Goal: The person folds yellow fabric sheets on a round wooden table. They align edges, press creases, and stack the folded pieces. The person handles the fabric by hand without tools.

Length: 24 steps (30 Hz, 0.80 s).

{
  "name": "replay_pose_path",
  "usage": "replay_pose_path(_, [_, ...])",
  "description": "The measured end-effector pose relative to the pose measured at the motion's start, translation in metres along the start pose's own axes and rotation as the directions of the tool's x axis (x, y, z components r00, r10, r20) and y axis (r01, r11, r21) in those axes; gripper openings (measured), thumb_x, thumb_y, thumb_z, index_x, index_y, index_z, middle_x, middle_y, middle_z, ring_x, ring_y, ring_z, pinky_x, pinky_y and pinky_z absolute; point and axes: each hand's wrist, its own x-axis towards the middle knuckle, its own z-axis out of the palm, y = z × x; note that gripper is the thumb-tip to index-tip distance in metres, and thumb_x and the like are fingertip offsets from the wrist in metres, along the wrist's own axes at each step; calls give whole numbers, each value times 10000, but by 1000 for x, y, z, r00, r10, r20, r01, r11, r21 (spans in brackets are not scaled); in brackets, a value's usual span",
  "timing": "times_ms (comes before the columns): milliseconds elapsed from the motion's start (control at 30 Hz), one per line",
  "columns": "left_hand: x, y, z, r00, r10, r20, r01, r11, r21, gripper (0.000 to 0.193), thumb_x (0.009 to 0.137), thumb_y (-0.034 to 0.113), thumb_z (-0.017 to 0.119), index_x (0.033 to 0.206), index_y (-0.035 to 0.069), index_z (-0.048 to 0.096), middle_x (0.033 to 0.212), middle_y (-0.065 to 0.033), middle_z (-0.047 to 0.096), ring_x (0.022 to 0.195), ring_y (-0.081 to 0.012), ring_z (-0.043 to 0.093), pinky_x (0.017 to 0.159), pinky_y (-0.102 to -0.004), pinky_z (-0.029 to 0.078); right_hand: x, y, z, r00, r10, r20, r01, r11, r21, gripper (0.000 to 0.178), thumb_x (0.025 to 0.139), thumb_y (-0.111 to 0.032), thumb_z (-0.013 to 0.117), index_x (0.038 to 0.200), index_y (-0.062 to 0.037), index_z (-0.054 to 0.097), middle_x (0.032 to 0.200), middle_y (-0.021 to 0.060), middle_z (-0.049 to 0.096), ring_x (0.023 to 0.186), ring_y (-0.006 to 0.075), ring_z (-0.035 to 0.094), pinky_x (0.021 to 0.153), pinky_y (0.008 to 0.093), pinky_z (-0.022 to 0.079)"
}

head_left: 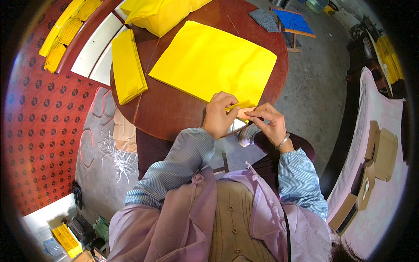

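Note:
A stack of large yellow fabric sheets (214,61) lies flat on the round brown table (166,113). At its near corner my left hand (219,114) is closed, pinching a turned-up yellow edge (240,105). Just to the right, my right hand (270,122) pinches a small pale-orange flat piece (248,113) between thumb and fingers, against the yellow edge. What that piece is made of cannot be made out. My fingers hide part of the corner, which sits at the table's near rim.
A folded yellow bundle (126,67) and a taller yellow pile (161,17) share the table. Beyond its far right edge stands a blue-topped stool (294,22). Open cardboard boxes (371,174) rest on a pink-covered surface at right. White strips (124,159) litter the floor at left.

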Motion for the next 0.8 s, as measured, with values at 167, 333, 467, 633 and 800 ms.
replay_pose_path(167, [2,-2,-7,995,-81,62,82,996,-17,161,916,61,771,1050,-25,747,1117,-149,730,1013,-285,719,903,-344,572,1,2,2,999,36,-21,-36,999,8,181,881,-39,828,1060,-63,835,971,85,756,828,205,711,750,322,573])
replay_pose_path(333, [4,1,-14,983,-126,132,132,991,-38,161,952,69,737,1071,-40,740,1153,-158,724,1057,-284,710,947,-354,562,5,6,4,977,213,-5,-211,967,146,126,868,-56,850,990,-29,835,897,54,746,777,123,670,716,276,544])
replay_pose_path(467, [4,2,-15,986,-99,137,105,994,-38,163,966,74,722,1077,-44,738,1156,-157,721,1068,-285,705,958,-360,556,4,10,7,949,313,39,-313,919,239,117,887,-74,851,981,-9,829,896,30,742,775,74,641,713,257,536])
replay_pose_path(633, [3,2,-15,985,-110,134,117,992,-46,167,968,84,724,1074,-46,736,1149,-157,719,1053,-290,703,947,-361,556,2,15,7,948,315,52,-316,904,289,123,918,-90,835,1003,-3,821,914,43,756,798,98,673,737,264,556])
replay_pose_path(800, [3,1,-14,983,-127,134,134,990,-50,168,967,83,726,1074,-46,737,1148,-160,719,1050,-287,704,946,-361,556,2,16,5,942,329,64,-332,896,295,136,933,-101,824,1013,9,813,926,63,767,821,122,701,754,275,569])
